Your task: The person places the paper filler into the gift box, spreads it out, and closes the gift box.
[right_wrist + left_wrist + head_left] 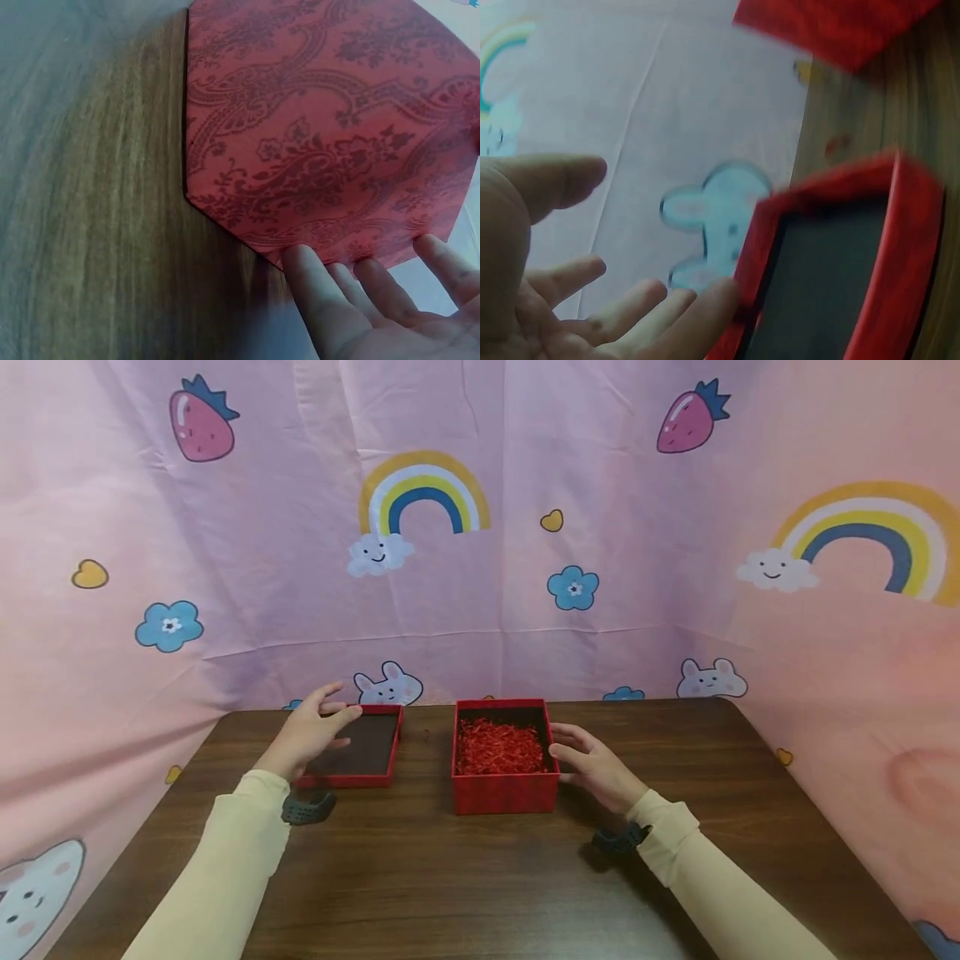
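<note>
The hands are apart: the left hand (306, 737), loosely spread and holding nothing, is by the left side of an upturned red lid (352, 782); the right hand (598, 770) rests its fingers against the right wall of a red box (506, 795). Red shreds (498, 747) fill the box's bottom. It stands between both hands on the bench (450, 885).

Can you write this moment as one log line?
left hand: by red lid, contact unclear | right hand: touching red box | red box: uncovered, red shreds inside | red lid: on table, hollow up
</note>
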Tool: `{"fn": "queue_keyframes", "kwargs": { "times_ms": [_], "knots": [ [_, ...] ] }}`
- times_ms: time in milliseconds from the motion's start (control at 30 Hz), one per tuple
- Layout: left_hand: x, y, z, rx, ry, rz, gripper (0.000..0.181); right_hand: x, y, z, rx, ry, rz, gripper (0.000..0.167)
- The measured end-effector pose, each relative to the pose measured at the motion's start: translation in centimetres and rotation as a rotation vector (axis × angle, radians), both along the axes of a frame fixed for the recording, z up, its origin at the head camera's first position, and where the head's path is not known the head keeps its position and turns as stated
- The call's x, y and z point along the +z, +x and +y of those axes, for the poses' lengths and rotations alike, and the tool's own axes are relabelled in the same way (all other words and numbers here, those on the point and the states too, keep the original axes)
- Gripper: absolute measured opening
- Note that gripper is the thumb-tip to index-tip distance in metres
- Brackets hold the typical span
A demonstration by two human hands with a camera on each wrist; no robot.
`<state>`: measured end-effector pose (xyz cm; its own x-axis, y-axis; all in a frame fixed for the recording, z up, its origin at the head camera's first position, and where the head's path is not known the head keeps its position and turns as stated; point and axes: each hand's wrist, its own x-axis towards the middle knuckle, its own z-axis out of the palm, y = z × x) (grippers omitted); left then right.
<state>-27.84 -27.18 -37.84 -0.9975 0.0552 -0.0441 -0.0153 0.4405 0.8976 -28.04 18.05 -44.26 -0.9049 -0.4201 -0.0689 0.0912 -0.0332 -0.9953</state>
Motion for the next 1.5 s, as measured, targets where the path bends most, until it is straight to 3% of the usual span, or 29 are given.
{"fn": "queue_keyframes", "kwargs": {
  "times_ms": [200,267,400,500,600,700,867,967,1233,1500],
  "knots": [
    [-0.6,-0.4,-4.9,0.076,-0.135,0.032,0.089,-0.2,0.0,-0.4,-0.002,-0.003,0.004,0.062],
    [-0.7,-0.4,-6.7,0.079,-0.154,0.037,0.090,-0.2,0.1,-0.6,-0.002,-0.012,0.004,0.061],
    [-1.1,-0.2,-10.6,0.076,-0.305,0.033,0.092,-0.2,0.1,-0.9,0.013,-0.027,0.007,0.061],
    [-1.5,0.4,-12.9,0.049,-0.406,-0.030,0.095,-0.1,0.2,-1.0,0.017,-0.020,0.009,0.062],
    [-2.0,1.1,-14.2,0.003,-0.444,-0.123,0.097,0.1,0.4,-0.9,0.011,-0.010,0.008,0.063],
    [-2.6,1.5,-14.5,-0.040,-0.372,-0.198,0.098,0.2,0.5,-0.7,0.006,-0.014,-0.001,0.062],
    [-3.4,1.7,-14.0,-0.072,-0.169,-0.220,0.091,0.2,0.5,-0.5,0.005,-0.017,0.006,0.061],
    [-3.8,1.6,-13.5,-0.093,-0.121,-0.229,0.084,0.2,0.5,-0.4,0.005,-0.017,0.009,0.062],
    [-4.5,1.1,-12.6,-0.120,-0.052,-0.252,0.079,-0.2,0.4,-0.2,-0.003,-0.023,0.018,0.063],
    [-5.4,0.4,-11.2,-0.132,-0.092,-0.258,0.076,-0.2,0.4,0.0,-0.014,-0.021,0.021,0.061]
  ]
}}
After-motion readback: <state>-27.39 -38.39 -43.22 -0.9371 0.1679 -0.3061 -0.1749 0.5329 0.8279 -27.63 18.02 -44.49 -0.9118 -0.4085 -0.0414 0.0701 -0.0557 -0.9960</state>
